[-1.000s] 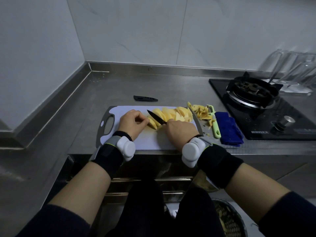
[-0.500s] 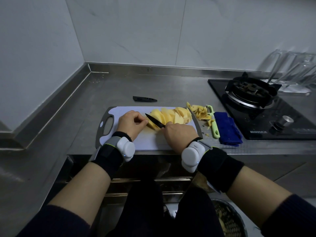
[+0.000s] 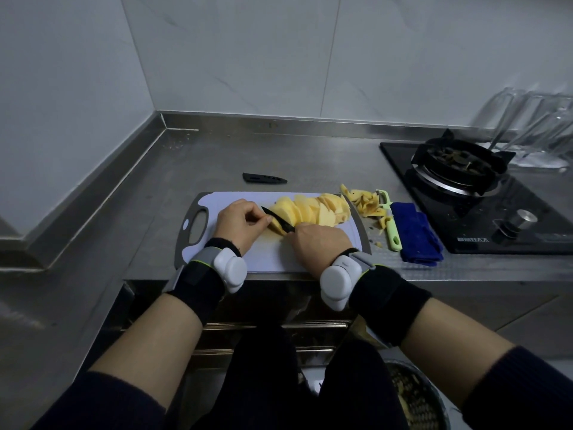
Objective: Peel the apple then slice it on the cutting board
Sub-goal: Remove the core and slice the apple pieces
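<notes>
A white cutting board (image 3: 269,259) with a grey rim lies at the counter's front edge. Several pale yellow apple slices (image 3: 313,210) lean in a row across its far half. My left hand (image 3: 240,223) has its fingers curled and pinches the last small apple piece (image 3: 275,226) against the board. My right hand (image 3: 321,242) grips the handle of a black-bladed knife (image 3: 277,218), whose blade rests across that piece, tip pointing far left. The knife handle is hidden inside my fist.
Apple peels (image 3: 364,202) and a green peeler (image 3: 391,225) lie just right of the board, beside a folded blue cloth (image 3: 417,235). A black knife sheath (image 3: 264,178) sits behind the board. A gas stove (image 3: 465,181) fills the right. A bin (image 3: 414,398) stands below the counter.
The knife blade has shifted slightly left and lower onto the small end piece. My left hand stays pinching that piece; the slice row is unchanged.
</notes>
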### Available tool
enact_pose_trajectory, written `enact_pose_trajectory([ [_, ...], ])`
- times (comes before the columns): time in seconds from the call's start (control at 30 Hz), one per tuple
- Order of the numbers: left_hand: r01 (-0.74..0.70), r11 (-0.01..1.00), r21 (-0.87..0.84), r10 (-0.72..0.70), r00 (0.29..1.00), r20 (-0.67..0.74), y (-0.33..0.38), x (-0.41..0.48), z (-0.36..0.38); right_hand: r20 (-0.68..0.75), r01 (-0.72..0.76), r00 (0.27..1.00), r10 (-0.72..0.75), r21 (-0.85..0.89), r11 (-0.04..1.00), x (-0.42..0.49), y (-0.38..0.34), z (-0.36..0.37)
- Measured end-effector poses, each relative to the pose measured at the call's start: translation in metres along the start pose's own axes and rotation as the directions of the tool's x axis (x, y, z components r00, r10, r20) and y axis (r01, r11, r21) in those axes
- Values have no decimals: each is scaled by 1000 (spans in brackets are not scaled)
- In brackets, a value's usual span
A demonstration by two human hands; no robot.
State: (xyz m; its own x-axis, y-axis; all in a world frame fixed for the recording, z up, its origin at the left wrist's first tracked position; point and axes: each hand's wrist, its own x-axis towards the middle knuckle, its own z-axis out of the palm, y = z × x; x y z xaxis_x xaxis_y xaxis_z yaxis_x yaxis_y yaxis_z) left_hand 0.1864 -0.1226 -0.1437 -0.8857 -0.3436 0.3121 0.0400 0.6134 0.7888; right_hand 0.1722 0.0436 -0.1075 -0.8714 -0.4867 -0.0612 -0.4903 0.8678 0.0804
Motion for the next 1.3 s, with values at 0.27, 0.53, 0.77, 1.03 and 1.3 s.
enact_pose_trajectory([
  [0.27, 7, 1000, -2, -7, 1000, 19, 1, 0, -1, 118, 27, 993, -19, -65, 998, 17, -2, 0],
  [0.53, 10, 1000, -16, -10, 1000, 22, 2, 0, -1, -37, 7, 999, -7, 5, 1000, -7, 16, -13],
  [0.77, 29, 999, -37, -28, 999, 25, 2, -1, 0, -73, 27, 997, -29, -24, 999, -15, 14, -14],
  [1.03, 25, 1000, -5, -25, 999, 20, 4, -1, 0, -58, 53, 997, -56, -49, 997, -15, 16, -10],
  [1.3, 13, 1000, -9, -13, 1000, 14, 3, -1, 0, -23, 39, 999, -40, -46, 998, -14, 13, -12],
])
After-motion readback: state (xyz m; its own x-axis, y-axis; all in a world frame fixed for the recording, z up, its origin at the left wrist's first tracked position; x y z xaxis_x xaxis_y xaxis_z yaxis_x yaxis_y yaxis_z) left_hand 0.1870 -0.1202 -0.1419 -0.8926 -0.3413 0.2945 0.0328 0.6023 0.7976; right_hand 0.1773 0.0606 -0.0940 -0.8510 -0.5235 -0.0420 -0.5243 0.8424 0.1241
